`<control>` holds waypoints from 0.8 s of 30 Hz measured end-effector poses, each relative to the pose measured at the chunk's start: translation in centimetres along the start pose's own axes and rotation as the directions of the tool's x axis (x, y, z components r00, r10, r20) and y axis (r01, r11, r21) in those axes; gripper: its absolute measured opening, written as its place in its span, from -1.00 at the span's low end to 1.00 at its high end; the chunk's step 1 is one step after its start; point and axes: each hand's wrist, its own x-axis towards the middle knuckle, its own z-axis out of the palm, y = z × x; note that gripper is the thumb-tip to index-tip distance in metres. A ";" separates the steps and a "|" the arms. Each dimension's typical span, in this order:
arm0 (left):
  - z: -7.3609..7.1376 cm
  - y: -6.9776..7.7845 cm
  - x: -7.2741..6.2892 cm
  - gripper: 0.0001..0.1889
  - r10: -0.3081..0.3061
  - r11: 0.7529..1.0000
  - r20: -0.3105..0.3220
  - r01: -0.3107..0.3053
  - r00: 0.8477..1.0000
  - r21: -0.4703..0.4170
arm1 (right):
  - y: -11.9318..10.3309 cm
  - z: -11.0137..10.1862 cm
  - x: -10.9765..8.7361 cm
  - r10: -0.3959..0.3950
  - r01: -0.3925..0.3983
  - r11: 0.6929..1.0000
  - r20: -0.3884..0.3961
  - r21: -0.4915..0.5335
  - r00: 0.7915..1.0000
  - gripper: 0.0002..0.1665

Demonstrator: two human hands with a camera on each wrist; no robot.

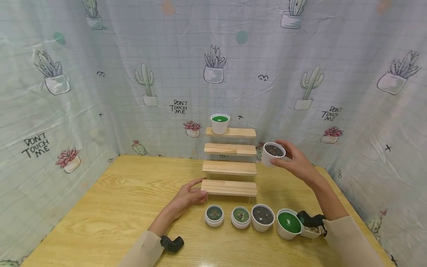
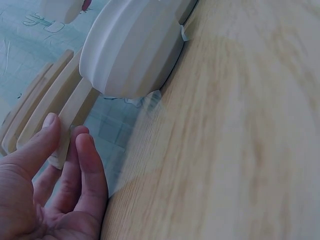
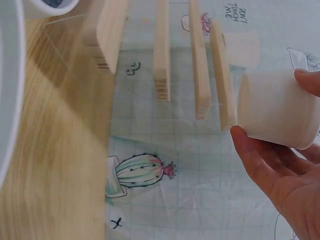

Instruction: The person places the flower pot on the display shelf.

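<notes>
- Standing nearest us on the wooden table (image 1: pixel 140 193), below the fingers of the right hand (image 1: pixel 297 160), a large green pot (image 1: pixel 289 224) sits just beside a pale bowl (image 1: pixel 311 233), partly hidden by a black wrist mount (image 1: pixel 311 219).
- Leftward, toward the fingers of the left hand (image 1: pixel 188 197), we see a large grey-topped pot (image 1: pixel 262 217), then a small green-topped pot (image 1: pixel 241 217) and, closest to those fingertips, a small dark-green-topped pot (image 1: pixel 214 215).
- Beyond that row we find the left thumb and fingers pinching the left end of the lowest board of a four-step wooden stand (image 1: pixel 230 187), parted by little more than the board.
- Raised to the right of the stand, the right thumb and fingers grip a white dark-topped pot (image 1: pixel 273 152), spread as wide as its sides; we see it in mid-air, near the ends of the upper boards.
- Left of those fingers, on the left part of the top step, stands a white pot with a green top (image 1: pixel 220 125).
- Behind both hands we make out a pale curtain (image 1: pixel 180 48) printed with potted cacti and "DON'T TOUCH ME."
</notes>
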 end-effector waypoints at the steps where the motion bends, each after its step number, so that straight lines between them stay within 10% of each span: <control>1: 0.0 0.0 0.1 -0.19 0.001 1.000 0.000 -0.001 1.000 0.001 | -0.1 0.0 0.2 -0.001 0.001 1.000 -0.005 -0.002 1.000 -0.08; 24: -0.2 -0.1 0.3 -0.21 0.005 1.000 0.006 -0.005 1.000 -0.012 | -1.3 1.5 4.8 -0.022 0.021 0.996 0.017 0.081 1.000 -0.08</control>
